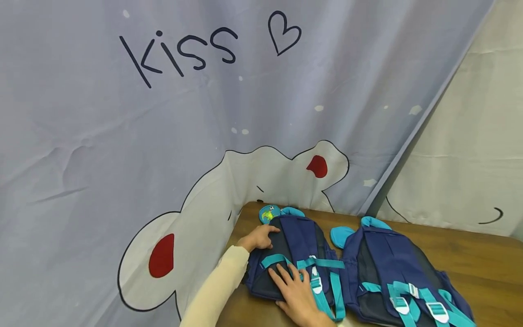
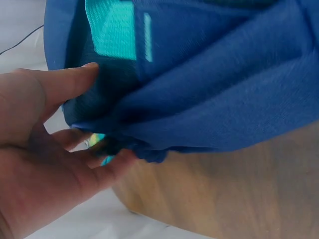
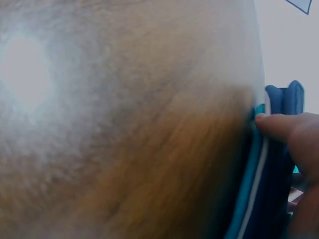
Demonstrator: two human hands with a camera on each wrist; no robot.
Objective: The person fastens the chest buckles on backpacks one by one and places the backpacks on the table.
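Observation:
On the table lies a small navy backpack [image 1: 300, 231] with its strap side up, teal webbing and white buckles across its lower part. My left hand [image 1: 259, 238] holds its upper left side. In the left wrist view, the thumb of that hand [image 2: 55, 144] lies on the dark panel while the other fingers go behind the blue fabric [image 2: 199, 99]. My right hand [image 1: 299, 293] rests on the lower panel with fingers spread. The right wrist view shows its thumb [image 3: 276, 124] against the piped edge of the bag [image 3: 256, 184].
A larger navy backpack [image 1: 394, 268] lies close on the right, its teal straps spread over the front. A round teal pouch [image 1: 341, 236] sits between the bags; a printed round pouch [image 1: 268, 212] lies behind the smaller one. A printed curtain [image 1: 229, 113] hangs behind the wooden table [image 1: 486, 259].

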